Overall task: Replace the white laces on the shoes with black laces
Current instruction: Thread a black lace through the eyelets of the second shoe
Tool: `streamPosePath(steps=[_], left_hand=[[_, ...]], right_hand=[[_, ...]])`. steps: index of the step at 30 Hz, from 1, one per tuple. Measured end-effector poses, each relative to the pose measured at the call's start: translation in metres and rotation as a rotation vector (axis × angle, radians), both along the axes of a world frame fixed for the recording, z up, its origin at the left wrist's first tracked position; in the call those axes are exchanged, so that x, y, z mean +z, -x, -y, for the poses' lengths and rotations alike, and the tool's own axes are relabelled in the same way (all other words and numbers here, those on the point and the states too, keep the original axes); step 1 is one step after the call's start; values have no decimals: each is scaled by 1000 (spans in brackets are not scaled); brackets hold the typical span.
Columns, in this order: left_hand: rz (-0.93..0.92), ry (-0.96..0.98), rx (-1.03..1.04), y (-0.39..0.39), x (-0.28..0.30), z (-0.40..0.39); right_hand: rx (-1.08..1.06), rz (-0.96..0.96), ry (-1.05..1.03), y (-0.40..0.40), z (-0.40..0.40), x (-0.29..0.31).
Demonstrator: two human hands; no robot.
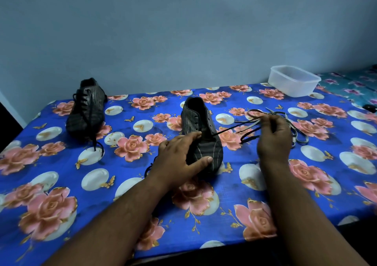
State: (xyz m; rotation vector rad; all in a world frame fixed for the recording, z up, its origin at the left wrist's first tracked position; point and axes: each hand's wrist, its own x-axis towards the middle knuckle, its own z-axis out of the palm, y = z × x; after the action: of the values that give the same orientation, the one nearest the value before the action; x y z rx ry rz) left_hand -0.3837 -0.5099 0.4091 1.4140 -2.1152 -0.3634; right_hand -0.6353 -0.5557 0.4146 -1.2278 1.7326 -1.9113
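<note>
On the floral blue tablecloth (pixel 255 186), 2 dark striped shoes are present. The far shoe (pixel 86 110) sits at the left rear, fully threaded with a black lace whose ends trail toward the front edge. The near shoe (pixel 201 131) stands at centre, toe toward the camera, most of its eyelets bare. The left hand (pixel 179 159) rests over its toe, fingers spread and fairly straight, thumb lying across the front of the toe. A black lace (pixel 230 130) runs from a lower eyelet out to the right hand (pixel 274 137), whose curled fingers pinch it above the cloth. The pale removed laces (pixel 293 131) lie in a loose tangle just beyond that hand. A translucent plastic container (pixel 293 83) sits at the right rear corner.
</note>
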Motion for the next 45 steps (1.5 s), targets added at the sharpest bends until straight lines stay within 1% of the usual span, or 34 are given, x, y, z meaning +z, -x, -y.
streamPosePath(steps=[2, 3, 4, 6, 8, 9, 10, 11, 12, 15, 19, 23, 25, 28, 29, 32, 34, 36, 38, 42, 45], left_hand=[[-2, -3, -4, 0, 0, -1], [-6, -7, -4, 0, 1, -1], [-13, -12, -5, 0, 1, -1], [3, -32, -25, -3, 7, -2], [34, -57, -57, -10, 14, -1], [-2, -79, -62, -15, 18, 0], [-76, -105, -55, -22, 21, -1], [-148, -118, -35, -30, 24, -3], [-182, -114, -10, -39, 26, -6], [-113, -136, 33, -71, 24, -19], [-27, -177, 99, -101, 14, -43], [6, -179, 189, -102, 1, -64], [27, -151, 183, -97, -1, -67], [145, -109, 163, -94, -3, -67], [152, -88, 204, -93, -4, -67], [91, -16, 414, -93, -2, -58], [150, -73, 476, -93, 1, -47], [169, -159, 465, -93, 4, -38], [98, -214, 430, -93, 9, -31], [94, -236, 376, -87, 9, -27], [57, -239, 360, -86, 7, -27]], right_hand=[[-116, 78, -47, 9, 3, -2], [-139, 60, -68, 11, 3, -4], [-155, -12, -84, 11, 2, -5], [-156, -246, -77, 4, -1, -6], [-79, -448, 27, -7, -7, -5], [-7, -511, 72, -14, -9, -4], [75, -563, 87, -20, -12, -4], [155, -621, 81, -26, -14, -3], [226, -681, 71, -31, -16, -4], [371, -780, 84, -38, -20, -6], [436, -809, 119, -40, -24, -5], [466, -810, 142, -41, -25, -3], [481, -813, 150, -41, -25, -3], [491, -817, 151, -41, -25, -4], [494, -817, 149, -40, -25, -4], [501, -818, 145, -40, -25, -4], [501, -819, 137, -40, -25, -5], [507, -822, 131, -41, -24, -6], [508, -824, 141, -41, -23, -6], [498, -825, 140, -40, -22, -6], [486, -840, 45, -40, -22, -7]])
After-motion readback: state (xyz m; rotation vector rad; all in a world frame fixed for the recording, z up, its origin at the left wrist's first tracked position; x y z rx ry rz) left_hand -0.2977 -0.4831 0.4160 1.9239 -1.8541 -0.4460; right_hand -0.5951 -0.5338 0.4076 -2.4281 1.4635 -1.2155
